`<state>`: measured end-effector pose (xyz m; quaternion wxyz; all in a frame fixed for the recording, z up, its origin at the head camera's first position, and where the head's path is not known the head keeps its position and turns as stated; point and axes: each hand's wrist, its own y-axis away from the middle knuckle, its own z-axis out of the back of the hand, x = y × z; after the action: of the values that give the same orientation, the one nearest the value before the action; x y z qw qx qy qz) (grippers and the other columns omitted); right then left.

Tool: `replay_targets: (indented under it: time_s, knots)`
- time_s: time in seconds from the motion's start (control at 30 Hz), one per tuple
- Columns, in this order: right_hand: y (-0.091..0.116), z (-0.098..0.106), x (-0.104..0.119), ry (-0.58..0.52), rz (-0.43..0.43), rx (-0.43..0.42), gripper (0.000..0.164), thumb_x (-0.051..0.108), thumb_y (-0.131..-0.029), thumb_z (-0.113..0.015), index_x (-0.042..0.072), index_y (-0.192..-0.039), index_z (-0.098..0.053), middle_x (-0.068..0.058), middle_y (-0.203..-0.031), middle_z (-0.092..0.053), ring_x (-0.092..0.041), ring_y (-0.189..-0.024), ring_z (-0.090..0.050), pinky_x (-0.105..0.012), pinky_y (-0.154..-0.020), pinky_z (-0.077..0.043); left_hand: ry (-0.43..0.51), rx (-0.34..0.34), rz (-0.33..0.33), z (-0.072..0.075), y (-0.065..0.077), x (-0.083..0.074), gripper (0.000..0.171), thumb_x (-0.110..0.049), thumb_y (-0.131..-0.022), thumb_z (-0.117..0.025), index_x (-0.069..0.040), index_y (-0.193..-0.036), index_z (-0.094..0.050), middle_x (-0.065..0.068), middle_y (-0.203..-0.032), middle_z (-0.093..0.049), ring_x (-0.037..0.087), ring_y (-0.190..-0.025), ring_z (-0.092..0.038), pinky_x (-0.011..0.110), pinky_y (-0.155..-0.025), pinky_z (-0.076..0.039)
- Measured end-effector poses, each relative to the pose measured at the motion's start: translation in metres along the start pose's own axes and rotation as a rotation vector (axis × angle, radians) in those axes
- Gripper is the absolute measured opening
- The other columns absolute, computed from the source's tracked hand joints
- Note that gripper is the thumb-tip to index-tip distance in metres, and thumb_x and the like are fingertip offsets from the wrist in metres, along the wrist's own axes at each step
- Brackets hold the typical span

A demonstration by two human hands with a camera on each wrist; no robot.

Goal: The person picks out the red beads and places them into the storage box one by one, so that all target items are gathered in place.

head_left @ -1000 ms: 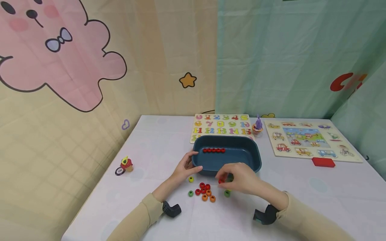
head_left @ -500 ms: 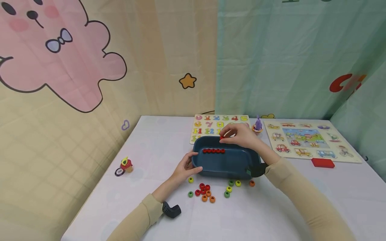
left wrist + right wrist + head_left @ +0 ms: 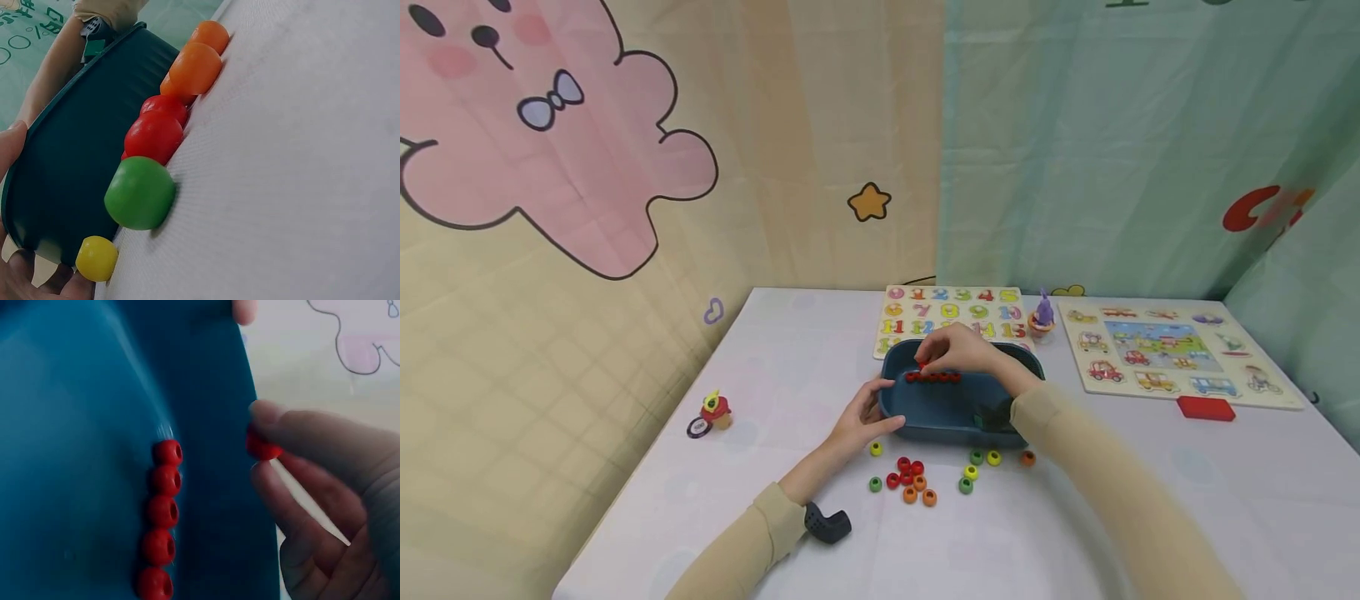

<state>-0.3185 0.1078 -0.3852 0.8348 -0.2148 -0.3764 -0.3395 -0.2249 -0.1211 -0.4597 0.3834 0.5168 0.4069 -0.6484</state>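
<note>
My right hand (image 3: pixel 958 348) pinches a red bead (image 3: pixel 261 449) between thumb and fingertip, above the far left part of a dark blue tray (image 3: pixel 936 412). Inside the tray, several red beads (image 3: pixel 164 511) form a straight row near its far wall; the held bead is apart from them. With my left hand (image 3: pixel 856 418) I grip the tray's left end, thumb and fingers spread along its rim and side. In front of the tray lie loose red beads (image 3: pixel 904 464), orange beads (image 3: pixel 910 494), green beads (image 3: pixel 966 485) and yellow beads (image 3: pixel 994 458).
Behind the tray lies a number puzzle board (image 3: pixel 951 310), with a purple figurine (image 3: pixel 1042 315) beside it. A vehicle puzzle board (image 3: pixel 1097 333) and a red block (image 3: pixel 1206 408) are at the right. A small toy (image 3: pixel 716 410) and a round chip (image 3: pixel 698 427) stand far left.
My right hand has carried the red bead from the table in front, over the tray's far edge, then left and down toward the row. My left hand stays on the tray.
</note>
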Motion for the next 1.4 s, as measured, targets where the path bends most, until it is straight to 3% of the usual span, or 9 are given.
replay_targets:
  time_s: [0.3,0.63,0.9,1.17,1.4]
  knots:
    - [-0.018,-0.013,-0.004,0.085,-0.047,0.081,0.021,0.010,-0.073,-0.073,0.006,-0.093,-0.066,0.000,-0.085,-0.065,-0.012,-0.076,-0.060,-0.026,-0.071,-0.051,-0.007,-0.009,0.018,0.000,0.001,-0.002,0.064,-0.031,-0.076,-0.070,-0.019,-0.130,-0.038,0.001,-0.145,-0.023,0.021,-0.126,-0.033,0.034,-0.098,-0.033]
    - [-0.029,-0.028,-0.006,0.117,-0.138,0.124,0.019,0.008,-0.073,-0.073,0.012,-0.090,-0.066,0.002,-0.084,-0.063,-0.014,-0.077,-0.058,-0.026,-0.069,-0.050,-0.012,-0.003,-0.003,-0.001,0.001,-0.003,0.065,-0.028,-0.078,-0.069,-0.014,-0.132,-0.035,0.006,-0.144,-0.024,0.024,-0.126,-0.033,0.036,-0.097,-0.034]
    - [-0.031,-0.034,-0.009,0.061,-0.144,0.160,0.022,0.003,-0.072,-0.072,0.009,-0.091,-0.066,0.001,-0.086,-0.064,-0.013,-0.078,-0.059,-0.027,-0.071,-0.051,0.003,0.011,0.002,-0.001,0.002,-0.004,0.066,-0.026,-0.079,-0.069,-0.011,-0.132,-0.034,0.008,-0.144,-0.025,0.029,-0.125,-0.035,0.034,-0.094,-0.038]
    - [-0.029,-0.030,-0.007,0.023,-0.137,0.157,0.024,0.006,-0.072,-0.073,0.010,-0.095,-0.066,-0.002,-0.091,-0.065,-0.013,-0.082,-0.060,-0.028,-0.073,-0.050,0.011,0.031,0.009,-0.001,0.003,-0.012,0.062,-0.015,-0.081,-0.066,-0.007,-0.133,-0.033,0.012,-0.144,-0.021,0.033,-0.126,-0.032,0.036,-0.096,-0.036]
    - [-0.012,-0.005,0.020,0.045,-0.056,0.112,0.030,0.015,-0.076,-0.071,0.008,-0.104,-0.064,-0.003,-0.099,-0.064,-0.014,-0.086,-0.060,-0.029,-0.076,-0.049,0.030,0.020,0.006,-0.002,0.002,-0.008,0.064,-0.023,-0.080,-0.068,-0.011,-0.133,-0.034,0.007,-0.145,-0.022,0.028,-0.125,-0.035,0.034,-0.095,-0.038]
